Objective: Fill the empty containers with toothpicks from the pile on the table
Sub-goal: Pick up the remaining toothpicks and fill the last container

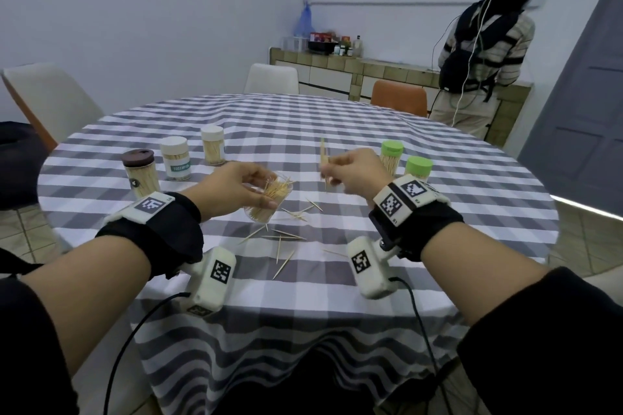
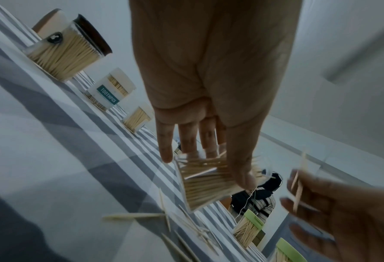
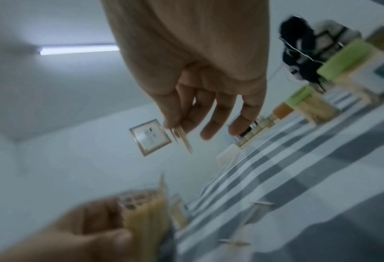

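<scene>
My left hand (image 1: 244, 187) grips a clear lidless container (image 1: 268, 200) crammed with toothpicks, tilted above the checked table (image 1: 438, 212); the same container (image 2: 205, 182) shows under my thumb and fingers in the left wrist view. My right hand (image 1: 350, 172) pinches a few toothpicks (image 1: 324, 158) just right of it, and those toothpicks (image 3: 181, 140) stick out past my fingertips in the blurred right wrist view. Loose toothpicks (image 1: 283, 239) lie scattered on the cloth below both hands.
Three lidded containers full of toothpicks stand at left: brown-lidded (image 1: 140, 173), white labelled (image 1: 175, 158), cream-lidded (image 1: 213, 145). Two green-lidded ones (image 1: 392, 153) (image 1: 419, 168) stand behind my right wrist. Chairs ring the table; a person (image 1: 482, 54) stands at a counter at the back right.
</scene>
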